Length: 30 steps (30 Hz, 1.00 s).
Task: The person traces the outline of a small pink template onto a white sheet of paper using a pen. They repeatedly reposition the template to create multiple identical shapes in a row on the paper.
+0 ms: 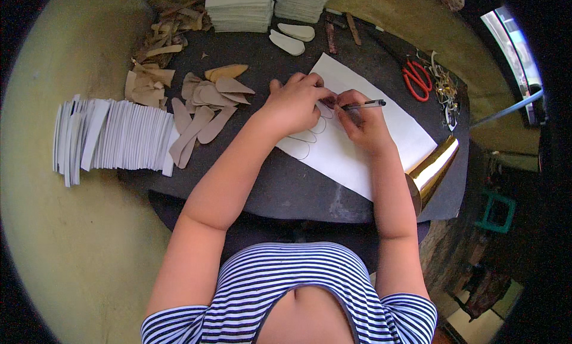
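Head view: smooth white paper (342,159), looped outlines (302,148) near fingertips (342,98); right hand (366,125) pinching slim pen (370,104); left hand (295,106) palm-down, bent, hold unclear.

Light uneven: bright window (517,43), near blown out, far up-right of the fingers (350,97). White sheet (412,132) under them reads clean; gold roll (434,170) below right glares. Beyond it, murky, grainy. Fingers slightly soft. Fisheye bends outer edges, black rim.
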Motion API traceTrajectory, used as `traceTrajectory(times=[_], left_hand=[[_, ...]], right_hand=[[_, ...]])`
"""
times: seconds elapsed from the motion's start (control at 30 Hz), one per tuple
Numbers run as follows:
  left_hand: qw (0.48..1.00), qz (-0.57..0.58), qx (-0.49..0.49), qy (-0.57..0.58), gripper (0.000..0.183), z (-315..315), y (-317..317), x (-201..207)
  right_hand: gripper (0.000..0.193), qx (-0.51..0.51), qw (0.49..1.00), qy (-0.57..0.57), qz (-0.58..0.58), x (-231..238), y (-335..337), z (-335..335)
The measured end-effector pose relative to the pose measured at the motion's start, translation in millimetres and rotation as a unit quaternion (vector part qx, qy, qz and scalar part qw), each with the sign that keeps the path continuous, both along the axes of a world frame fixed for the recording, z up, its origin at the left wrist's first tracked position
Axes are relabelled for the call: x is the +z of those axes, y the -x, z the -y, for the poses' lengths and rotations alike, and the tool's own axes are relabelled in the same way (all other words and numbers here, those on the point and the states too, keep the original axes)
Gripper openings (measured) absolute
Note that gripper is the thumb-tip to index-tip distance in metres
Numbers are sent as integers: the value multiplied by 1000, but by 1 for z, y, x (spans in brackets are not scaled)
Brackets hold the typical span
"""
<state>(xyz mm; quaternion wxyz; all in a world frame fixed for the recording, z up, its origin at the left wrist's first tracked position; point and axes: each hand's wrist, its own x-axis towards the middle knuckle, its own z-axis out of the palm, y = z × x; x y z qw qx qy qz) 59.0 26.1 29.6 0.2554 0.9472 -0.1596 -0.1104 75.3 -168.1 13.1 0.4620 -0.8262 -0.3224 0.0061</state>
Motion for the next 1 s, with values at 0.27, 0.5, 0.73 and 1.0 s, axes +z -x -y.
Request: traceTrajectory(times=[0.27, 0.5, 0.73, 1.0], left_hand=[[1000, -25, -2, 4, 45, -2, -3, 3], [1000, -24, 6, 1, 46, -1, -10, -5], [1000, -12, -9, 8, 46, -3, -15, -7], [999, -14, -3, 32, 41, -5, -13, -6]], right_hand=[[17, 22, 999, 12, 33, -4, -3, -3], [21, 39, 996, 22, 71, -6, -3, -4], [22, 43, 996, 20, 81, -6, -3, -7], [20, 21, 998, 24, 61, -6, -1, -5]])
